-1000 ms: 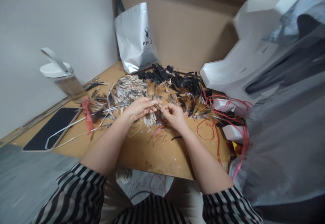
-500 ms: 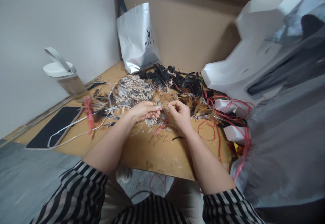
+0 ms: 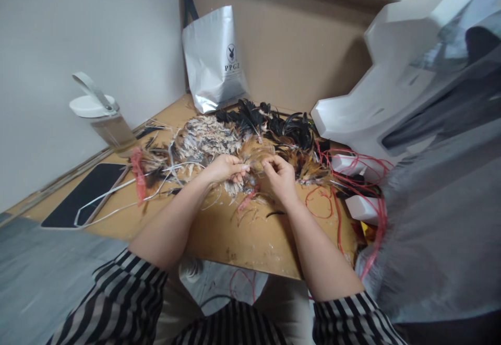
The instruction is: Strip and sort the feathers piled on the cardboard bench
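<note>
My left hand (image 3: pixel 230 169) is closed, thumb pressed against the fingers, on the base of a small brown feather (image 3: pixel 256 165). My right hand (image 3: pixel 280 175), also closed in a pinch, meets the feather from the other side; its thin end is blurred between the fingertips. Just behind both hands lie golden-brown feathers (image 3: pixel 254 149). A heap of grey-and-white feathers (image 3: pixel 207 139) sits beyond my left hand, black feathers (image 3: pixel 289 128) farther back. More brown feathers (image 3: pixel 313 170) rest to the right of my right hand.
The brown table (image 3: pixel 235 235) carries a dark tablet (image 3: pixel 84 193), a lidded cup (image 3: pixel 111 128) and white cord (image 3: pixel 113 192) at left. A silver bag (image 3: pixel 211 58) stands behind. Red string (image 3: pixel 338 214) tangles around white foam blocks (image 3: pixel 364 206) at right, below a large foam piece (image 3: pixel 376 84).
My right hand has shifted slightly right, so the fingertips sit a little farther apart. My left hand stays nearly in place, still pinched.
</note>
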`<state>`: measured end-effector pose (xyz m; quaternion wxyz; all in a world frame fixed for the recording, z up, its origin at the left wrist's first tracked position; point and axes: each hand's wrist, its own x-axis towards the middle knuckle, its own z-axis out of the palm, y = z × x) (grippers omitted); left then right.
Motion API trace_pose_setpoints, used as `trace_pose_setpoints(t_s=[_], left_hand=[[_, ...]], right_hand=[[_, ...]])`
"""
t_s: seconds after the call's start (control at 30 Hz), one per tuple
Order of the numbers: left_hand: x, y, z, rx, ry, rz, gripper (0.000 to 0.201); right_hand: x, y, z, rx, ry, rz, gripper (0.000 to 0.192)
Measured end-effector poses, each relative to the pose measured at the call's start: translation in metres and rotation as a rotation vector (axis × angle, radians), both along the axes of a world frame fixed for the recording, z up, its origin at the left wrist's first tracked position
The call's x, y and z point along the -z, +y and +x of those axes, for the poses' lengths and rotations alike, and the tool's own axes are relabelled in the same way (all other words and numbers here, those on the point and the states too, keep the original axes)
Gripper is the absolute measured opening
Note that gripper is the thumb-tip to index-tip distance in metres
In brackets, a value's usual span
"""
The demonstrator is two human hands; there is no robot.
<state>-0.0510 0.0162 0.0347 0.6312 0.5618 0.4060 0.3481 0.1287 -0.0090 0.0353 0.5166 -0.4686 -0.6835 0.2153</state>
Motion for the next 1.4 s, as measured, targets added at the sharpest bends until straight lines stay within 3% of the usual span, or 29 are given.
trace_pose_setpoints(t_s=[0.17,0.37,0.5,0.7,0.8,0.97,1.13,1.27,1.4], left_hand=[[0.002,0.004,0.0,-0.06,0.172,0.105,0.025],[-0.002,-0.012,0.011,0.152,0.411,0.243,0.022],[-0.005,-0.023,0.018,0.318,0.409,0.22,0.023],[-0.005,-0.03,0.025,0.419,0.236,0.13,0.023],[-0.005,-0.03,0.028,0.362,0.141,0.122,0.025],[-0.006,-0.022,0.029,0.092,-0.047,0.087,0.028],[-0.001,-0.012,0.024,-0.071,-0.195,-0.019,0.025],[0.005,-0.006,0.02,-0.17,-0.183,-0.073,0.021],[0.006,-0.004,0.021,-0.232,-0.174,-0.073,0.019]], right_hand=[[-0.011,-0.01,-0.002,-0.059,-0.285,0.056,0.019],[-0.028,-0.026,-0.006,-0.152,-0.655,0.139,0.021],[-0.029,-0.02,0.001,-0.256,-0.552,0.027,0.019],[-0.014,0.003,0.021,-0.544,-0.065,-0.462,0.025],[-0.004,0.008,0.025,-0.511,0.115,-0.555,0.025],[0.011,0.011,0.016,-0.266,0.231,-0.393,0.022],[0.026,0.016,0.005,-0.232,0.315,-0.414,0.023],[0.023,0.011,0.003,-0.184,0.132,-0.277,0.022],[0.007,-0.001,-0.001,-0.1,-0.227,0.003,0.017]])
